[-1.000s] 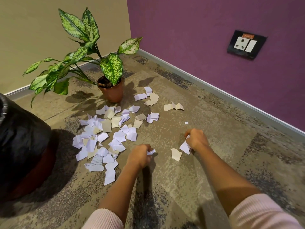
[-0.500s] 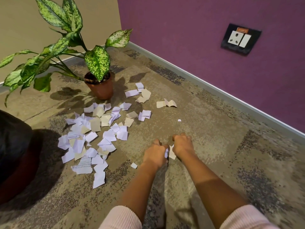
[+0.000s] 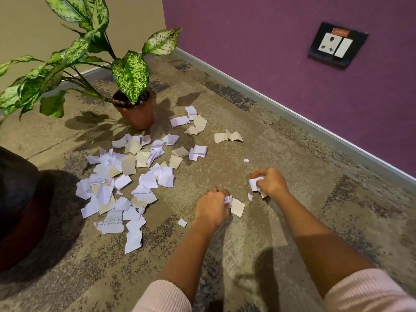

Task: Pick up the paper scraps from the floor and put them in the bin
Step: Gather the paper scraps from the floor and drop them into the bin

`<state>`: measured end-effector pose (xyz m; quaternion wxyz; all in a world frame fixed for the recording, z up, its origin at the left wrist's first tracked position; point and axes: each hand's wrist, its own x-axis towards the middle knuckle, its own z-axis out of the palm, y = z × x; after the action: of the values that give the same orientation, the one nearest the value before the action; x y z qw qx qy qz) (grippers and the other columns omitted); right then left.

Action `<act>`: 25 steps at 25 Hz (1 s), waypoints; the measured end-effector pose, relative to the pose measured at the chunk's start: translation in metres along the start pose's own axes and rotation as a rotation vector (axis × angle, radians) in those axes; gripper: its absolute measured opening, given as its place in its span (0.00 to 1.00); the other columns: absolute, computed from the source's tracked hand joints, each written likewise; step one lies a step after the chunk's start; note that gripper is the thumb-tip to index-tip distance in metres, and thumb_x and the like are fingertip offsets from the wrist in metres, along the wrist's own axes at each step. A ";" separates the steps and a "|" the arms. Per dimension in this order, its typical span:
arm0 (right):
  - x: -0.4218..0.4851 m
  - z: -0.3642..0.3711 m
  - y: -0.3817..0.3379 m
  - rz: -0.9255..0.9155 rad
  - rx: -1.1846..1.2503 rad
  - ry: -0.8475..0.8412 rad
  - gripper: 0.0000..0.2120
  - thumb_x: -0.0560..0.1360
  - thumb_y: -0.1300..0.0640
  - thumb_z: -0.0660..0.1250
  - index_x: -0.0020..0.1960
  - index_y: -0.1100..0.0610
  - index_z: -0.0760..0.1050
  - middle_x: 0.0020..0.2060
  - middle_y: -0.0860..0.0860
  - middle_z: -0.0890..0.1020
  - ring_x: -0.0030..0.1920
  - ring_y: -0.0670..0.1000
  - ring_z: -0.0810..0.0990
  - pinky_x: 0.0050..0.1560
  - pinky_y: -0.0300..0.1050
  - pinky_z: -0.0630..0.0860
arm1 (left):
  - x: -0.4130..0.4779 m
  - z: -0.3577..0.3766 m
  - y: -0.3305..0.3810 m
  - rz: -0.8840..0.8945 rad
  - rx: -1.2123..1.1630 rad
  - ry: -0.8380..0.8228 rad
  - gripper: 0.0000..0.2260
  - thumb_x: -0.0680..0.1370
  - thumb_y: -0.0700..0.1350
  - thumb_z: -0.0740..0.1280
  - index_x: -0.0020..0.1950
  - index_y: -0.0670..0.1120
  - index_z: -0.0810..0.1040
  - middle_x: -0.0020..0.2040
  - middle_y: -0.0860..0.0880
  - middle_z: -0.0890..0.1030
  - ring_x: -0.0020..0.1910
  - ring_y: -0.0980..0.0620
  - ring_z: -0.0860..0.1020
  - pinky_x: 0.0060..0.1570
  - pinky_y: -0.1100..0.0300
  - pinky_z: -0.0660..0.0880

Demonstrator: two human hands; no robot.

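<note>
Several white and beige paper scraps [image 3: 126, 176] lie scattered on the carpet in front of the plant pot. My left hand [image 3: 211, 204] is curled round a small white scrap, and a beige scrap [image 3: 237, 207] sits at its fingertips. My right hand [image 3: 271, 182] grips a white scrap [image 3: 254, 183] a little further right. A tiny scrap [image 3: 249, 196] lies between the two hands, another [image 3: 182, 222] just left of my left wrist. The bin [image 3: 15, 199], lined with a black bag, stands at the left edge, only partly in view.
A potted plant [image 3: 137, 111] with large speckled leaves stands behind the scraps. More loose scraps [image 3: 227, 136] lie toward the purple wall [image 3: 281, 52], which carries a socket plate [image 3: 336, 45]. A grey skirting [image 3: 292, 113] runs along the floor's edge.
My hands were together half a second ago over the beige scrap; now they have parted, the right one moving right and away with its white scrap.
</note>
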<state>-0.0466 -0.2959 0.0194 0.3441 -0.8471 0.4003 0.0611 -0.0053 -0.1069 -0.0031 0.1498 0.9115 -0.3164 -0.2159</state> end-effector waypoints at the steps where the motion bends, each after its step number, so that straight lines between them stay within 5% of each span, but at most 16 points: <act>1: -0.001 0.001 0.000 -0.037 -0.051 0.013 0.20 0.72 0.70 0.61 0.53 0.53 0.83 0.50 0.57 0.83 0.43 0.57 0.80 0.39 0.44 0.77 | -0.001 0.000 0.002 0.003 0.008 -0.002 0.19 0.77 0.55 0.66 0.68 0.56 0.72 0.61 0.46 0.74 0.57 0.43 0.78 0.49 0.51 0.78; 6: -0.016 0.010 0.007 -0.259 -0.449 0.039 0.11 0.76 0.61 0.64 0.56 0.52 0.76 0.48 0.57 0.78 0.48 0.61 0.79 0.41 0.45 0.71 | -0.004 0.005 0.019 0.002 0.140 -0.087 0.33 0.67 0.69 0.70 0.68 0.58 0.67 0.66 0.46 0.69 0.64 0.43 0.72 0.52 0.48 0.76; 10: -0.027 0.027 0.012 -0.359 -0.578 0.022 0.11 0.76 0.64 0.63 0.56 0.53 0.74 0.49 0.56 0.75 0.49 0.60 0.78 0.42 0.47 0.72 | -0.004 0.011 0.024 0.004 0.214 -0.050 0.24 0.75 0.57 0.70 0.69 0.53 0.71 0.67 0.45 0.69 0.66 0.43 0.70 0.54 0.48 0.76; 15: -0.029 0.032 0.021 -0.374 -0.604 0.039 0.10 0.79 0.60 0.63 0.58 0.57 0.78 0.56 0.55 0.76 0.58 0.57 0.76 0.51 0.47 0.74 | 0.001 0.006 0.015 0.022 0.193 0.043 0.16 0.79 0.38 0.64 0.65 0.51 0.75 0.60 0.45 0.75 0.55 0.43 0.79 0.46 0.51 0.77; 19: -0.034 0.033 0.021 -0.354 -0.567 -0.014 0.15 0.79 0.49 0.64 0.63 0.55 0.77 0.63 0.52 0.74 0.66 0.55 0.70 0.60 0.50 0.74 | 0.002 0.000 0.004 -0.001 0.089 0.106 0.12 0.81 0.42 0.61 0.62 0.51 0.78 0.56 0.46 0.78 0.52 0.42 0.81 0.46 0.52 0.78; 25: -0.040 0.039 0.020 -0.373 -0.692 0.075 0.15 0.77 0.66 0.63 0.63 0.58 0.77 0.61 0.55 0.76 0.62 0.56 0.73 0.57 0.47 0.76 | -0.011 -0.014 -0.026 -0.039 0.127 0.099 0.13 0.80 0.43 0.61 0.63 0.53 0.77 0.55 0.46 0.79 0.52 0.41 0.81 0.46 0.50 0.77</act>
<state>-0.0811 -0.2548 -0.0060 0.0284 -0.9729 0.2077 0.0979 0.0075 -0.0782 0.0017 0.1029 0.9348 -0.3038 -0.1527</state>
